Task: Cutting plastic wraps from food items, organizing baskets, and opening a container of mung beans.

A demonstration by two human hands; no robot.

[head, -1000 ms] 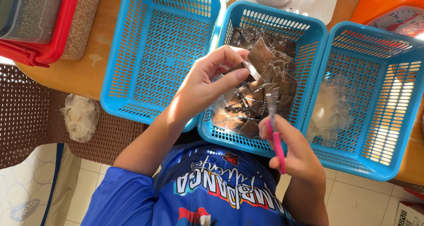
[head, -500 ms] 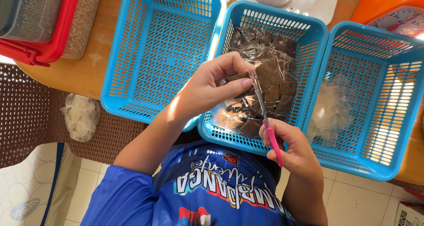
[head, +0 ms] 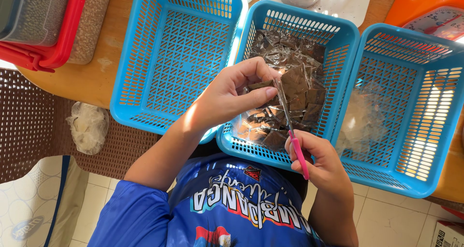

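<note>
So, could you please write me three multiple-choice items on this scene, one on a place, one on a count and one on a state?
1. Where are the dark packets?
A. left basket
B. middle basket
C. floor

2. How many blue baskets are there?
A. two
B. three
C. five

3. What does the right hand hold?
A. pink-handled scissors
B. a spoon
C. nothing

Answers:
1 B, the packets fill the middle basket.
2 B, three stand side by side on the table.
3 A, its fingers grip the pink handles while the left hand pinches a packet.

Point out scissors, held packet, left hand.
scissors (head: 296, 148), head view, pink handle.
packet (head: 296, 80), head view, brown middle.
left hand (head: 229, 95), head view, back of hand.
</note>
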